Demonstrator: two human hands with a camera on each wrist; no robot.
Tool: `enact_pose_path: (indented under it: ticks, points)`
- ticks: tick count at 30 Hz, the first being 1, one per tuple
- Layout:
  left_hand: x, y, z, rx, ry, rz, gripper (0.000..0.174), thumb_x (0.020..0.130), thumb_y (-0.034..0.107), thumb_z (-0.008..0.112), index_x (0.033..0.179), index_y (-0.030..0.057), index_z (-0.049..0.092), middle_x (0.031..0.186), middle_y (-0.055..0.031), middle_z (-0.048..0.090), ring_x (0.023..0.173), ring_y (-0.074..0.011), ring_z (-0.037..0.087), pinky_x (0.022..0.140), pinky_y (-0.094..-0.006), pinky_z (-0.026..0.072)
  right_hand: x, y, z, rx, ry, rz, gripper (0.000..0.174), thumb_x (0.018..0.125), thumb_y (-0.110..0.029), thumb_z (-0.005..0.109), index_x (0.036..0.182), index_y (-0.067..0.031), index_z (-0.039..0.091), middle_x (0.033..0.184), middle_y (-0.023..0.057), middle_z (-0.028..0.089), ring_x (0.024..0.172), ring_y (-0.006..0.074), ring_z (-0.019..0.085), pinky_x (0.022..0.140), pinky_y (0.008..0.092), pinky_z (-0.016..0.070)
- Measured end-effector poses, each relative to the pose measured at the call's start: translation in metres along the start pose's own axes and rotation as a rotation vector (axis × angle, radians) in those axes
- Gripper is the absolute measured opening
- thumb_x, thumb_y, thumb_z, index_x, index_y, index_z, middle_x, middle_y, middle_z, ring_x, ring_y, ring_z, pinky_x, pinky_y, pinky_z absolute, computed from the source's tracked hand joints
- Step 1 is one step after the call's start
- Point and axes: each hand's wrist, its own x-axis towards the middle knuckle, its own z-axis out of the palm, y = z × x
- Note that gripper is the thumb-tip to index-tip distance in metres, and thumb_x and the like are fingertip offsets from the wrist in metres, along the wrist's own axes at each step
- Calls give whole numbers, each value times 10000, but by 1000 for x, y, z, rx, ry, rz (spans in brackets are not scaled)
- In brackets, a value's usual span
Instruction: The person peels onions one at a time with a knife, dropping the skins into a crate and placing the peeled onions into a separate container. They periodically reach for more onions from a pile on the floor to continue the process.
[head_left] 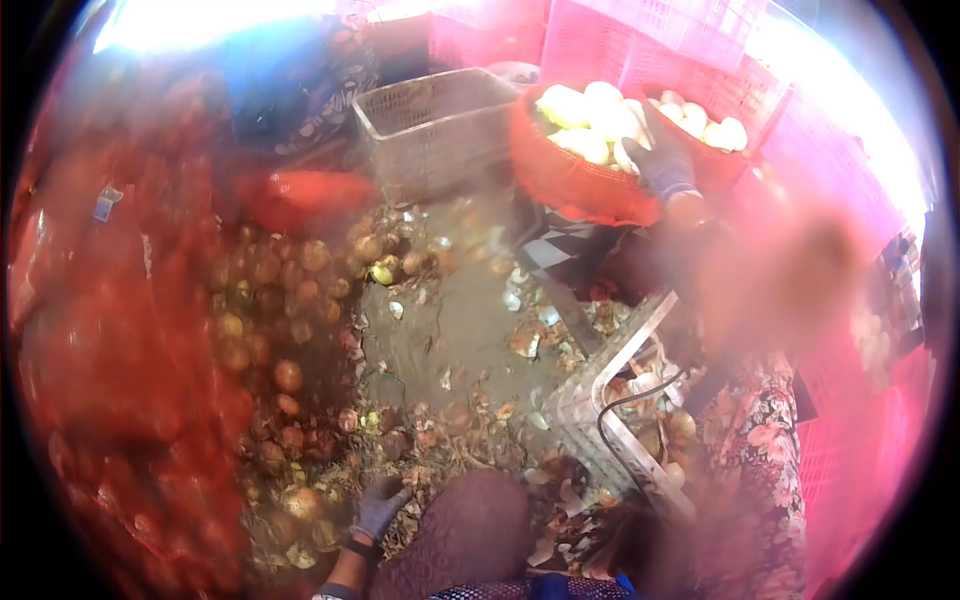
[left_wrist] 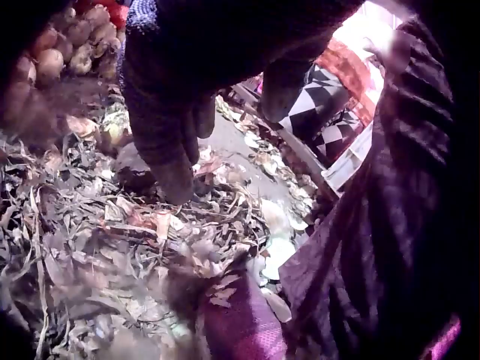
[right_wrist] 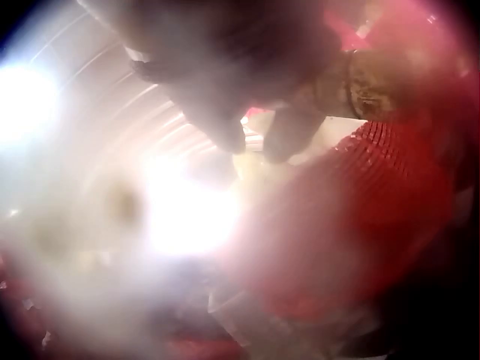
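My left hand [head_left: 382, 507], in a grey-purple knit glove, reaches over dry onion skins beside my knee. In the left wrist view its fingers [left_wrist: 166, 150] point down, with the thumb apart and nothing between them. A dark, rounded onion [left_wrist: 135, 166] lies right at the fingertips. My gloved right hand [head_left: 662, 166] is at the rim of a red basket [head_left: 570, 180] filled with peeled onions [head_left: 590, 115]. In the hazy right wrist view, a brown handle [right_wrist: 369, 86] shows against that hand; its other end is hidden.
Unpeeled onions [head_left: 288, 375] are heaped at left beside red mesh sacks [head_left: 120, 330]. A grey crate [head_left: 430, 130] stands ahead. A white plastic frame [head_left: 630, 350] with a dark cord lies at right. Pink crates [head_left: 640, 40] rise behind the basket. Another person's flowered clothing [head_left: 765, 440] is close at right.
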Motion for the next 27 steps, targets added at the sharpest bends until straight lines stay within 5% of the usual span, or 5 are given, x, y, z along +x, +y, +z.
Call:
enact_pose_path:
  ticks: [3,11,18,24,27]
  points:
    - [1,-4,-7,111,-53,13,584,838,329,743,1247,-51,573,1176,-188,651,1081,-259,626,937,-355,495,-25,0,-18,74,245,-102,442,922,-273,564,1321,-86,538,1283,199,554,1102,337,582,907,421,476]
    - [-7,-66,-13,225,59,-65,677,762,437,786,1232,-10,590,1147,-169,654,1029,-236,634,900,-352,511,-182,-37,-125,-187,-530,-9,323,920,-208,607,1165,-1,645,893,216,695,795,329,674,743,362,528]
    - [0,-131,-30,275,105,-141,393,816,311,746,1044,2,660,889,-81,687,749,-136,602,699,-304,501,-323,-34,-171,-231,-617,-172,500,889,-25,515,1386,-4,475,1386,222,488,1232,331,499,1032,402,381]
    - [19,-98,-37,169,105,-30,472,795,279,723,1165,9,613,1050,-146,699,936,-226,665,835,-350,515,-344,-96,-196,201,-615,76,519,898,-6,455,1417,-36,464,1168,162,591,1056,229,537,907,300,414]
    - [45,-122,-32,365,106,-1,506,794,328,714,1175,17,594,1106,-175,665,991,-271,641,870,-371,497,-369,-86,-196,305,-669,584,509,943,-69,444,1451,-84,437,902,38,559,673,117,476,628,267,428]
